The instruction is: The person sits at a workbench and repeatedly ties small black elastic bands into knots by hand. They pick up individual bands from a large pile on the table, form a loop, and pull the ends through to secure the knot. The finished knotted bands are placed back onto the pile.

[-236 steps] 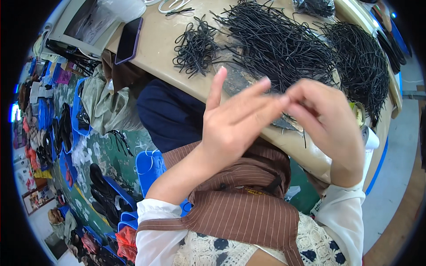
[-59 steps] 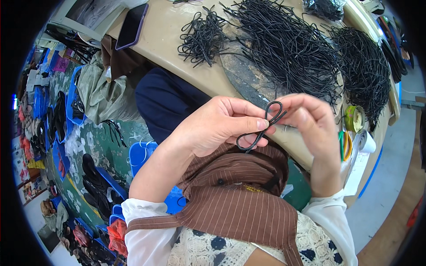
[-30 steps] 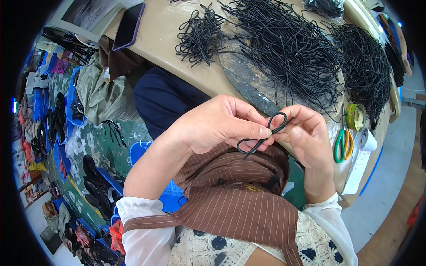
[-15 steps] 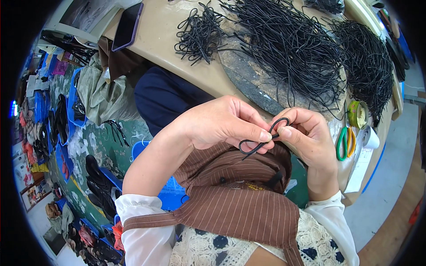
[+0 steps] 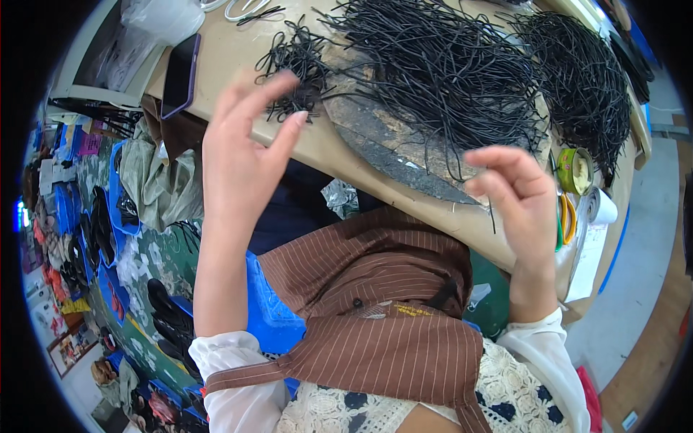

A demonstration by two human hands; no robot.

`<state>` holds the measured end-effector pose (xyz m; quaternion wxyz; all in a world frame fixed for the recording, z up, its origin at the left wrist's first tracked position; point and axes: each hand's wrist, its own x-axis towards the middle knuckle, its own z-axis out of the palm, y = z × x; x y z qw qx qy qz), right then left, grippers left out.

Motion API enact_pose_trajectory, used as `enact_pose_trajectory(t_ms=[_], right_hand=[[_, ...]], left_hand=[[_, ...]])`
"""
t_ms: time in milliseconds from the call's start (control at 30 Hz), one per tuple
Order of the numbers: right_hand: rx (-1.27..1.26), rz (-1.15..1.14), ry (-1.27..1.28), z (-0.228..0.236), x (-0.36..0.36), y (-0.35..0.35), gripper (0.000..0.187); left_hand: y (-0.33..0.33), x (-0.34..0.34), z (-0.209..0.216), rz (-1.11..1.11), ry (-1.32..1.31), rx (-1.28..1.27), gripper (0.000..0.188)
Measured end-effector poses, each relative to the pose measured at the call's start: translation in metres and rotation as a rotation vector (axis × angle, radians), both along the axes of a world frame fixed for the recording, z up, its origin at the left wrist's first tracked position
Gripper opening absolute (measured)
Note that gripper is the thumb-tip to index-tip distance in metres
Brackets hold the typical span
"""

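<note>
Left hand (image 5: 242, 148): thumb and fingers spread wide, blurred, over the near edge of the small pile of looped black cords (image 5: 297, 52); contact cannot be told. Right hand (image 5: 520, 191): fingers curled, narrow gap to thumb, near the front edge of the round board (image 5: 393, 160). A short black strand (image 5: 494, 221) hangs just below it; whether gripped, cannot tell. Large heap of black cords (image 5: 440, 72) on the board, third heap (image 5: 581, 90) to its right. Green tin (image 5: 575, 171), orange-and-green scissors (image 5: 568, 220) and white roll (image 5: 601, 207) at table's right; phone (image 5: 180, 76) at left.
</note>
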<state>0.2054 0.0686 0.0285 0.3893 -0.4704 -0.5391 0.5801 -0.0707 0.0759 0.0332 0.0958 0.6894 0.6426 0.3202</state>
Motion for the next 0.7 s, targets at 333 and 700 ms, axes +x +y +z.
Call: enact_pose_trajectory(t_ms=[333, 700], right_hand=[[0.452, 0.130, -0.976, -0.015, -0.002, 0.038, 0.013], [-0.029, 0.463, -0.132, 0.045, -0.011, 0.036, 0.011]], left_hand=[[0.087, -0.046, -0.092, 0.168, 0.259, 0.174, 0.061], [-0.021, 0.086, 0.015, -0.310, 0.208, 0.525, 0.022]])
